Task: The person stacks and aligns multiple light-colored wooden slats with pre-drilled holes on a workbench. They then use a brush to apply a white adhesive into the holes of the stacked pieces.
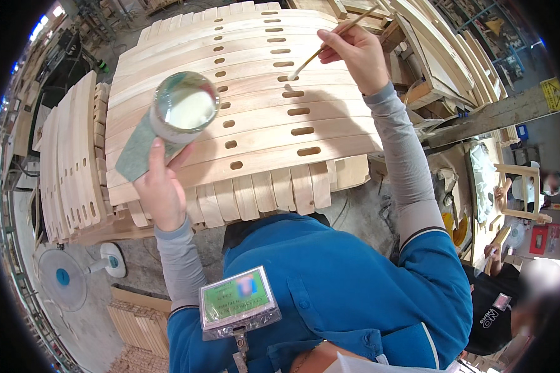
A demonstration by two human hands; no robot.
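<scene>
My left hand (pixel 162 189) is closed around the lower part of a clear round jar (pixel 163 118) with milky white liquid in it. A grey-green sheet, perhaps sandpaper, (pixel 135 149) lies against the jar's underside on the same hand. Pinched in my right hand (pixel 358 55) is a thin brush (pixel 311 58), slanting down to the left. Its pale tip is at one of the oval slots in the pale wooden slats (pixel 255 118), which lie side by side in front of me. Two rows of these slots run across the slats, and the jar covers part of them.
More slotted slats (pixel 68 161) are stacked at the left. A grey metal beam (pixel 485 121) and wooden frames (pixel 426 56) stand close by on the right. A fan (pixel 62 280) is at the lower left. Another person in black (pixel 494 311) is at the lower right.
</scene>
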